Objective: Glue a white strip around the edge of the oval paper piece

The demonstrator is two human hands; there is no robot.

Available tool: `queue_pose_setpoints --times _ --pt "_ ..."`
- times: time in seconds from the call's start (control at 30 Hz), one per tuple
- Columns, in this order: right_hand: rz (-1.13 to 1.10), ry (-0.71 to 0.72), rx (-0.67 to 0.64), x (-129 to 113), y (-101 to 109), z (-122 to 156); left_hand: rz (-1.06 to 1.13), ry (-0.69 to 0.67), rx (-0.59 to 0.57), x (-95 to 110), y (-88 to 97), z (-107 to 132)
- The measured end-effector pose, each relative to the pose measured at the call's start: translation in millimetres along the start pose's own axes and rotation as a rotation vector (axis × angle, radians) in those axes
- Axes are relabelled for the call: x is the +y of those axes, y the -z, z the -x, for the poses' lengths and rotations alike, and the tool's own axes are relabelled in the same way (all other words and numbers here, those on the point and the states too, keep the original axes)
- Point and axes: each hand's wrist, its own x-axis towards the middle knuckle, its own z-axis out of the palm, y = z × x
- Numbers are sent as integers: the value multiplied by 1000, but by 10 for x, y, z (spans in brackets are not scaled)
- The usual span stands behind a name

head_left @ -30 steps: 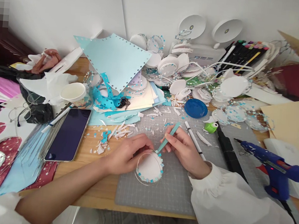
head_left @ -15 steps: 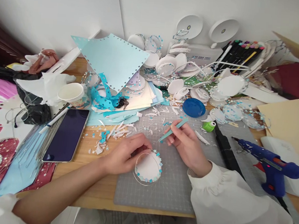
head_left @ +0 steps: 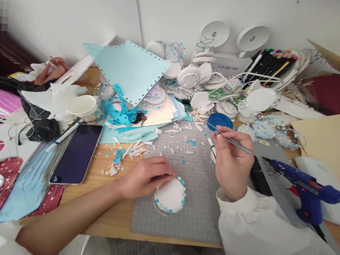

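My left hand (head_left: 151, 176) has its fingers closed on the upper left edge of a round white disc (head_left: 170, 196). A thin wire ring with small blue and pale stars runs round the disc's rim, and a bare loop of wire sticks out at its lower left. In my right hand (head_left: 232, 164) a pair of teal tweezers (head_left: 242, 147) is pinched, its tips pointing left over the blue lid (head_left: 225, 124). Whether the tips hold anything is too small to tell. Loose blue stars (head_left: 190, 142) and white paper scraps lie on the grey cutting mat (head_left: 176, 228).
A blue glue gun (head_left: 306, 189) lies at the right. On the left are a phone (head_left: 76, 153), a paper cup (head_left: 83, 107) and wire stems. Coloured paper (head_left: 130, 69), several star-trimmed discs, a white double lamp (head_left: 215, 33) and markers (head_left: 270, 64) crowd the back.
My right hand has moved right and slightly up with the tweezers, turning them from over the mat toward the blue lid. The left hand and disc have shifted only slightly.
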Motion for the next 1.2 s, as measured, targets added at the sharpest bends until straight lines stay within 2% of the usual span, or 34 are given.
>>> queue_pose_setpoints --times 0.13,0.27,0.37,0.47,0.6,0.73,0.93,1.2 --pt "-12 -16 -47 -16 -3 19 16 -12 -21 7 -3 -6" --pt "-95 -258 -223 -48 -2 31 55 -11 -40 39 0 -20" --pt "-159 -424 -344 -77 -7 48 90 74 35 54 6 -29" --pt "-221 -494 -448 -97 -8 69 155 219 163 53 10 -39" --pt "-244 -508 -573 -101 2 90 388 359 305 38 15 -61" --pt "-260 -503 -640 -94 0 93 562 410 362 20 35 -83" --pt "-260 -531 -668 -84 -24 90 589 382 342 -2 53 -92" --pt "-215 -528 -674 -44 -24 106 565 423 316 24 77 -111"
